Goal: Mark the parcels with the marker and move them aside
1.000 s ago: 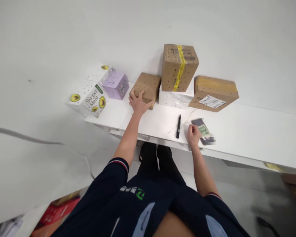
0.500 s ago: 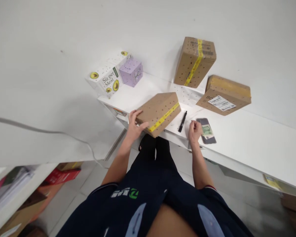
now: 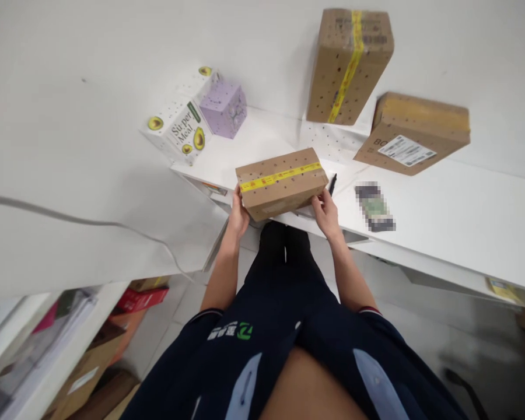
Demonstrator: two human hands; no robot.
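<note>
Holding: both hands now clasp the taped cardboard box (image 3: 281,182) at the near edge of the white table (image 3: 441,216).
Left hand (image 3: 237,214): curled around the box's left end, as half a second ago.
Right hand (image 3: 326,211): newly moved off the table beside the phone (image 3: 374,206); now gripping the box's right end.
Box: pulled from the back row, turned square to the person, yellow tape strip on top.
Marker pen (image 3: 332,183): just behind the box's right corner.
Meaning: judged, the box is brought in for handling.

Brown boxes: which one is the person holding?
The low brown box with yellow tape at the table's front edge, gripped between left hand and right hand. The other two brown boxes sit farther back, untouched.
</note>
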